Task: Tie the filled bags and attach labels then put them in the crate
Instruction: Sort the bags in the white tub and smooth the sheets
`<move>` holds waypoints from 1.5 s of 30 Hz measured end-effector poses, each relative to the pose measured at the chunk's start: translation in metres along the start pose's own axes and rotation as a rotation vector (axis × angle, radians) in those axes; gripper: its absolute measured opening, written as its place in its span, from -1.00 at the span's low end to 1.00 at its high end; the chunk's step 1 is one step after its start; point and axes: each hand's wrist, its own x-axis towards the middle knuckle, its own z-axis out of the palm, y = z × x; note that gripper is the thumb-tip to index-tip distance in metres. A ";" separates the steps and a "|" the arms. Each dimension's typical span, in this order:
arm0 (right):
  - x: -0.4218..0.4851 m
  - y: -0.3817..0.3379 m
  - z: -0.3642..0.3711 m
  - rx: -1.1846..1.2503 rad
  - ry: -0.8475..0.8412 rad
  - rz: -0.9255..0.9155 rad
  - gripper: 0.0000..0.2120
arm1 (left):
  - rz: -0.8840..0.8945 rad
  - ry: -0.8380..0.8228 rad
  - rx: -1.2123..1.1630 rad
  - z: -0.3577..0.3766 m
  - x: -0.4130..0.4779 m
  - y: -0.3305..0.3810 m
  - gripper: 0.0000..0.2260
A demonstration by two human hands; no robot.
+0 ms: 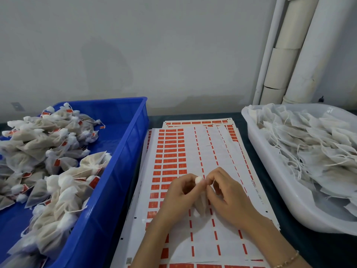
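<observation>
Both hands are working one small bag [201, 206] right in the middle, just above the label sheets [212, 147]. The left hand [178, 192] has its fingers curled round the neck of it, and the right hand [229, 196] is pinching in at the same spot from the other side, so the puffy white gathered top pokes out between the two sets of fingertips and the filled part hangs down between the palms. I can't make out any string or knot there, it's too small and the fingers cover it. The sheets lie flat on the desk [324, 248] under both hands and run away past the fingertips. Rows of red labels remain out past the left hand, while under the right hand it's mostly bare backing with thin red dashes. Well off to the left hand's side sits the blue crate [119, 161], with a heap of tied bags [38, 151] in it, lots of them showing a little red tag. Off to the right hand's side is a white tub [266, 161] full of flat bags [313, 144] with loose strings trailing about. There's a thin bracelet [287, 260] on the right wrist, and beyond the tub pale pipes [289, 55] run up the wall.
</observation>
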 end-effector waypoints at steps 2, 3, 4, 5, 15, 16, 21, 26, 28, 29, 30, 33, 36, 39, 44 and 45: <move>0.000 0.003 0.000 0.019 -0.019 0.039 -0.92 | 0.002 0.028 -0.004 -0.001 0.001 -0.002 -0.80; 0.001 0.004 0.000 0.033 -0.030 0.065 -0.89 | -0.001 0.037 -0.009 -0.001 0.002 -0.002 -0.82; 0.001 0.005 0.000 0.051 -0.045 0.094 -0.86 | -0.006 0.040 -0.014 -0.001 0.002 -0.002 -0.84; 0.001 0.005 0.000 0.072 -0.062 0.120 -0.85 | -0.012 0.039 -0.020 -0.001 0.003 -0.002 -0.85; 0.001 0.001 -0.006 -0.017 -0.022 0.083 -0.71 | 0.020 -0.064 -0.101 0.001 0.001 0.007 -0.95; 0.001 0.000 -0.007 -0.046 -0.008 0.073 -0.73 | 0.026 -0.076 -0.111 0.001 0.000 0.007 -0.96; 0.002 -0.001 -0.009 -0.116 0.062 0.058 -0.81 | 0.014 -0.090 -0.128 0.001 -0.001 0.008 -0.91; 0.003 -0.004 -0.006 -0.149 0.085 0.051 -0.86 | 0.008 -0.111 -0.187 0.002 -0.003 0.015 -0.89; 0.004 -0.006 -0.006 -0.144 0.104 0.048 -0.86 | -0.007 -0.114 -0.216 0.002 -0.003 0.017 -0.86; 0.004 -0.006 -0.007 -0.144 0.115 0.042 -0.86 | -0.014 -0.106 -0.218 0.003 -0.003 0.018 -0.86; 0.004 -0.007 -0.007 -0.147 0.126 0.033 -0.85 | -0.022 -0.096 -0.213 0.003 -0.003 0.017 -0.86; 0.003 -0.008 -0.010 -0.122 0.180 0.022 -0.83 | -0.040 -0.048 -0.164 0.003 -0.002 0.015 -0.88; 0.004 -0.007 -0.011 -0.111 0.242 0.014 -0.83 | -0.025 0.000 -0.140 0.002 0.000 0.014 -0.92; 0.005 -0.004 -0.011 -0.137 0.262 0.005 -0.83 | -0.008 0.017 -0.150 0.002 -0.002 0.018 -0.99; 0.005 0.000 -0.010 -0.179 0.312 0.013 -0.80 | 0.016 0.005 -0.148 0.001 -0.002 0.019 -0.94; 0.005 0.001 -0.009 -0.179 0.322 0.020 -0.80 | 0.022 0.001 -0.158 0.001 -0.002 0.020 -0.95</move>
